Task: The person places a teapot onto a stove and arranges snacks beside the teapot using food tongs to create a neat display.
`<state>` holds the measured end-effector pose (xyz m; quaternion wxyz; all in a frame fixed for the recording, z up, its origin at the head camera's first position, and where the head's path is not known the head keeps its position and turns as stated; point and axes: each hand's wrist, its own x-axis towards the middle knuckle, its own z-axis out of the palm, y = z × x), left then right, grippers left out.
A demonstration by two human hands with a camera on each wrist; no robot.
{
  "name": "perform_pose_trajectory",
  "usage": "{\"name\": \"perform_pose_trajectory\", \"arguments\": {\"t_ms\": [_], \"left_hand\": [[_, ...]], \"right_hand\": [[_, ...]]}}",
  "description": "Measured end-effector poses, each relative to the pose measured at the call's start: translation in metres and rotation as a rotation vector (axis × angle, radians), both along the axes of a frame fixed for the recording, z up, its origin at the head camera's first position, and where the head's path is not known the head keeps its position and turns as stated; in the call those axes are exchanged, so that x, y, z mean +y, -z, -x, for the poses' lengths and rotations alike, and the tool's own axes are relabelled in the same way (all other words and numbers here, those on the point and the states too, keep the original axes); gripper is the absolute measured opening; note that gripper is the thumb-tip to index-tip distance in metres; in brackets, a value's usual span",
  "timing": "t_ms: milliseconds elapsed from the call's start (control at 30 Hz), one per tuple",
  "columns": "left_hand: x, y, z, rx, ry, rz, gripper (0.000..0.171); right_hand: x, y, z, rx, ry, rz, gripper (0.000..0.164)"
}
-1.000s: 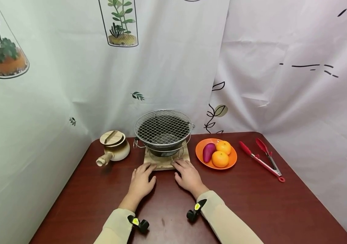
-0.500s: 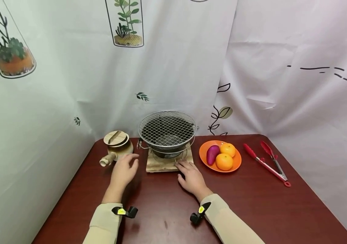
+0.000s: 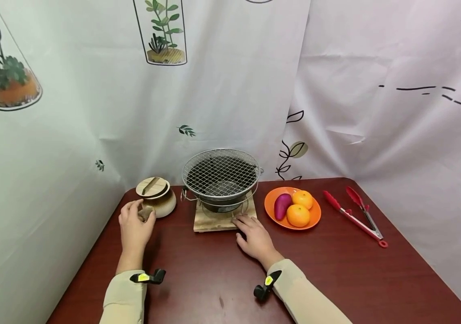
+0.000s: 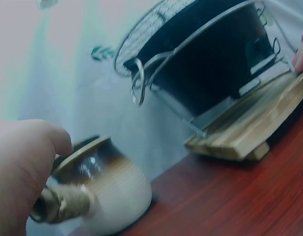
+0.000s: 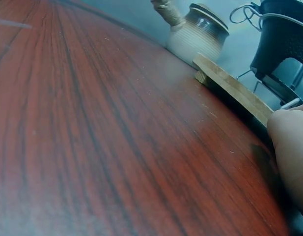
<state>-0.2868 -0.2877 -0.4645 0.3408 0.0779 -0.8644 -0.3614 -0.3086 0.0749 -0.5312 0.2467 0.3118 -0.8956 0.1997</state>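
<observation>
My left hand [image 3: 136, 227] is at the short handle [image 3: 146, 213] of a small cream-and-brown clay pot [image 3: 164, 204], fingers on its left and thumb on its right. In the left wrist view the handle [image 4: 68, 202] shows beside the hand, its end close to the skin. A wooden lid [image 3: 151, 186] with a dark grip bar covers the pot. My right hand [image 3: 254, 238] rests its fingertips on the front right of a wooden board [image 3: 214, 221]. A round black grill [image 3: 219, 204] topped with a wire mesh [image 3: 222, 173] stands on that board.
Right of the grill lies an orange plate [image 3: 270, 215] holding a purple eggplant-like item [image 3: 282, 207] and two orange citrus fruits [image 3: 298, 215]. Red-tipped tongs [image 3: 355, 220] lie spread farther right. A printed white curtain [image 3: 230, 99] closes off the back and sides of the table [image 3: 198, 279].
My left hand has left the board's front edge and moved left to the pot's handle. The right hand stays at the board. The head view has shifted slightly.
</observation>
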Motion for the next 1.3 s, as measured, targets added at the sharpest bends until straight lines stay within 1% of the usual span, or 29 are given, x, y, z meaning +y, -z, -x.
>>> {"name": "perform_pose_trajectory", "arguments": {"t_ms": [167,300,433,533,667,767,833,900,967,1067,1133,1233,1300], "left_hand": [[-0.015,0.004,0.002,-0.157,-0.043,-0.072,0.067],[-0.021,0.006,0.006,-0.259,-0.061,-0.139,0.079],[-0.025,0.010,0.011,-0.325,-0.052,-0.188,0.087],[-0.026,0.013,0.014,-0.359,-0.042,-0.202,0.087],[-0.026,0.013,0.015,-0.385,-0.054,-0.197,0.084],[-0.026,0.013,0.014,-0.395,-0.075,-0.200,0.087],[-0.024,0.013,0.014,-0.395,-0.076,-0.217,0.090],[-0.023,0.013,0.014,-0.390,-0.061,-0.250,0.090],[-0.023,0.013,0.014,-0.383,-0.029,-0.300,0.085],[-0.023,0.014,0.015,-0.378,0.017,-0.379,0.071],[-0.023,0.014,0.016,-0.373,0.034,-0.429,0.062],[-0.022,0.014,0.017,-0.349,0.026,-0.459,0.055],[-0.020,0.014,0.019,-0.326,0.007,-0.465,0.051]], "right_hand": [[-0.002,-0.003,-0.001,-0.020,-0.016,0.016,0.043],[-0.002,-0.004,-0.001,-0.015,-0.014,0.013,0.042],[-0.001,-0.005,-0.001,-0.024,0.000,-0.002,0.043],[-0.001,-0.004,-0.002,-0.040,0.005,-0.008,0.043],[-0.002,-0.001,-0.001,-0.044,-0.001,-0.004,0.044],[-0.001,-0.001,-0.001,-0.041,-0.003,-0.008,0.044],[-0.001,-0.002,-0.001,-0.041,-0.002,-0.010,0.044],[0.000,-0.002,-0.001,-0.042,-0.001,-0.010,0.045],[0.000,-0.002,-0.001,-0.040,-0.002,-0.005,0.045],[0.001,-0.002,0.000,-0.036,-0.005,-0.006,0.045],[0.001,-0.001,0.000,-0.032,-0.010,-0.006,0.044],[0.001,-0.001,0.001,-0.031,-0.017,0.002,0.044],[0.002,0.000,0.000,-0.036,-0.022,0.015,0.043]]}}
